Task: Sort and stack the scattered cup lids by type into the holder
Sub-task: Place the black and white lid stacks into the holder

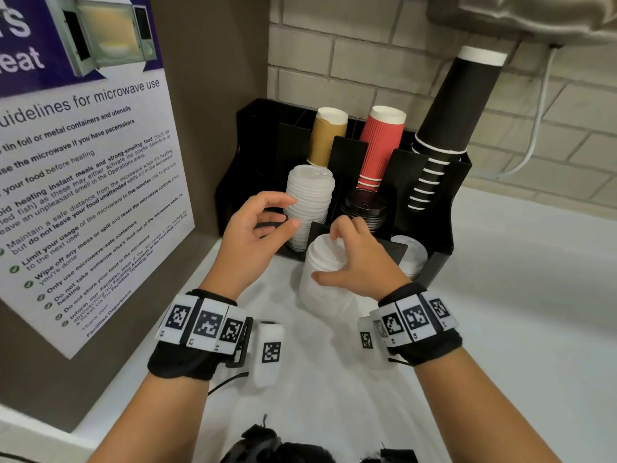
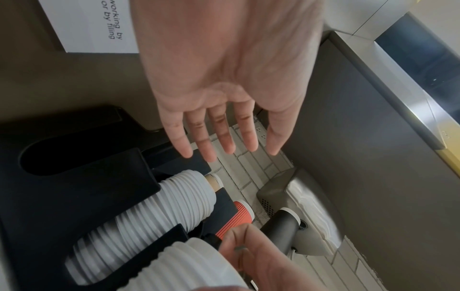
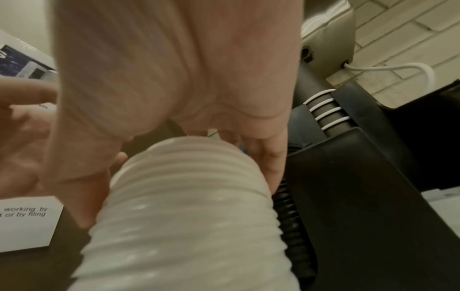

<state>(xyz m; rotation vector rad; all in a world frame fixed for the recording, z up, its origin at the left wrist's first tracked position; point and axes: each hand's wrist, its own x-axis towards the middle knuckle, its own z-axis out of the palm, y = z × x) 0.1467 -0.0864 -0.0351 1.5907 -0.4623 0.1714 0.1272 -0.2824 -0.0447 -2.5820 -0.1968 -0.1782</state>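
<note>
A black holder (image 1: 434, 208) stands against the tiled wall. Its left front slot carries a tall stack of white lids (image 1: 310, 195), also seen in the left wrist view (image 2: 159, 212). Black lids (image 1: 364, 208) fill the middle slot and clear lids (image 1: 412, 253) sit in the right one. A second stack of whitish lids (image 1: 320, 289) stands on the counter before the holder. My right hand (image 1: 329, 255) grips its top, fingers over the far side and thumb on the near side (image 3: 179, 196). My left hand (image 1: 287, 212) hovers beside the slotted white stack, its fingers (image 2: 224, 137) spread and empty.
Brown (image 1: 329, 135), red (image 1: 380, 145) and black (image 1: 447, 121) cup stacks lean in the holder's back slots. A microwave poster (image 1: 83, 182) covers the left wall panel close to my left arm. A grey appliance (image 1: 521, 15) with a white cable (image 1: 537, 128) hangs at the top right. White counter (image 1: 534, 312) stretches right.
</note>
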